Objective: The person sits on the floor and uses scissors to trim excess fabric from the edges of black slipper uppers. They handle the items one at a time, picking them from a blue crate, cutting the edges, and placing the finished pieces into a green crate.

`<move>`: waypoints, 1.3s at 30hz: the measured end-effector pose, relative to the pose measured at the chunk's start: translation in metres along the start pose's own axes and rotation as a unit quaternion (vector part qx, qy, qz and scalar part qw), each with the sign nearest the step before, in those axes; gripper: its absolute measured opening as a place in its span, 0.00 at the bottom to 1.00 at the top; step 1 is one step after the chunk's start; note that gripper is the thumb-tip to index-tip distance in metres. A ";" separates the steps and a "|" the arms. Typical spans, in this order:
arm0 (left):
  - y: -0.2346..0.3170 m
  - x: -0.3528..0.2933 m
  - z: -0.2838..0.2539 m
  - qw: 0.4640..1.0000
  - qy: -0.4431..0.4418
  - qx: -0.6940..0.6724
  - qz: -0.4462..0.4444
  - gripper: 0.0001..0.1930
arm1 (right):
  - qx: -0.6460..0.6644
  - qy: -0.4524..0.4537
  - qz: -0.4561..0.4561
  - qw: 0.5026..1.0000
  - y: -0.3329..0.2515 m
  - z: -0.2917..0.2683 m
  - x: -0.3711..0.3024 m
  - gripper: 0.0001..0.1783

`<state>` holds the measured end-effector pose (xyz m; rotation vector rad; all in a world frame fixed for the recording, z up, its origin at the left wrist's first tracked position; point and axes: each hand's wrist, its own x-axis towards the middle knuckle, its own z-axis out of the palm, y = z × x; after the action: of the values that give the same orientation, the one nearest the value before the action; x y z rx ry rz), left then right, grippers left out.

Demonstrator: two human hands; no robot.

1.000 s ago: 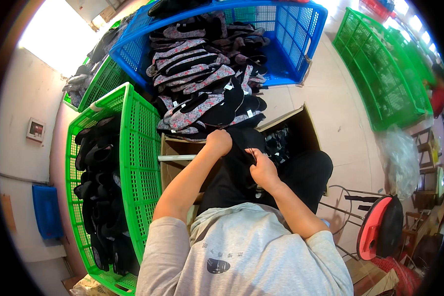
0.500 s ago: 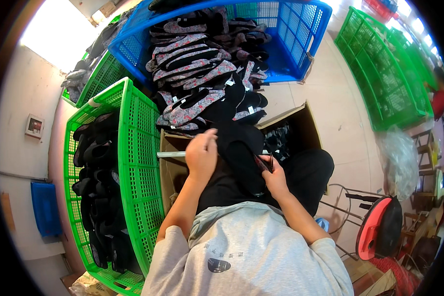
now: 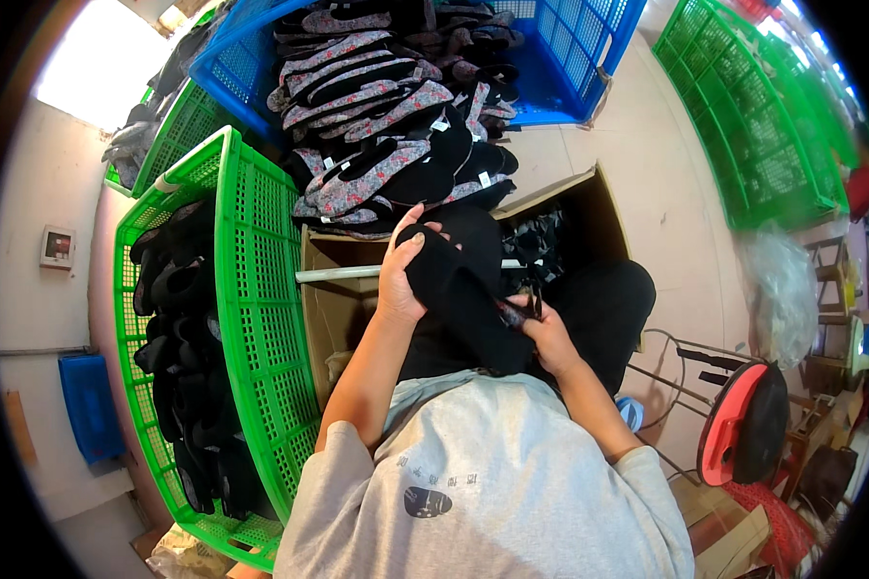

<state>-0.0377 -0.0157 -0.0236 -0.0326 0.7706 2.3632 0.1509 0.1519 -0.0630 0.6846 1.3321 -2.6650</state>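
A black fabric shoe (image 3: 468,299) lies over my lap, with its sole side up and a bit of patterned cloth showing near the right hand. My left hand (image 3: 403,277) is closed on its far end, thumb on top and fingertips showing past the edge. My right hand (image 3: 550,340) is closed at the shoe's near right side. A slim dark thing, perhaps small snips, sticks up from those fingers; its kind is hard to make out. Just beyond my knees is a heap of floral shoes (image 3: 372,183) with black soles and white tags.
A blue crate (image 3: 603,58) lies tipped behind the heap. To my left stands a green crate (image 3: 266,318) of black shoes. A cardboard box (image 3: 608,217) with dark patterned pieces and a white rod (image 3: 343,274) are under my legs. At right are a red-and-black stool (image 3: 734,425) and green crates (image 3: 734,116).
My left hand has gone from being raised beside the shoe to gripping its far end. The shoe has turned and tilted toward the left. My right hand has shifted slightly right.
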 end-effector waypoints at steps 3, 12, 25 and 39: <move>0.002 0.002 0.005 0.992 0.101 0.070 0.009 0.22 | -0.020 0.068 -0.102 0.992 -0.006 -0.001 0.000 0.17; -0.005 0.014 -0.012 0.940 0.308 0.146 0.033 0.09 | -0.378 -0.092 -0.151 0.909 -0.060 0.019 -0.011 0.13; 0.020 0.020 -0.013 0.960 0.243 0.126 -0.058 0.12 | -0.113 0.035 -0.186 0.975 -0.022 0.023 -0.020 0.08; 0.015 0.007 -0.002 0.971 0.187 0.107 0.100 0.14 | 0.086 0.216 0.003 0.973 0.000 0.005 -0.007 0.14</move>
<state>-0.0526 -0.0219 -0.0190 -0.3304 1.2587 2.4817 0.1551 0.1472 -0.0572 1.3503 1.1737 -2.7508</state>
